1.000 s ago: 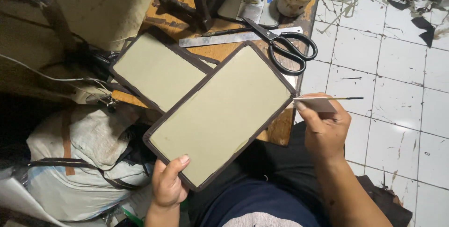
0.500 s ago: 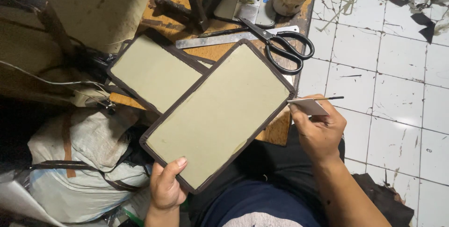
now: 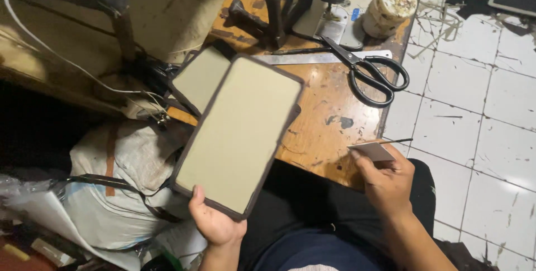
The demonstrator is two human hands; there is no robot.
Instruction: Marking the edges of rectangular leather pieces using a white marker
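Two hands busy: your left hand grips the padded panel's six-o'clock edge, your right hand pinches a small card and thin stick at three o'clock.

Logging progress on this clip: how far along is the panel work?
Done: both beige panels already carry dark edge binding; the second panel lies on the wooden table. In hand: left hand grips the front panel at its bottom edge; right hand holds a small card and thin stick. Left: can't tell; scissors and ruler lie untouched.
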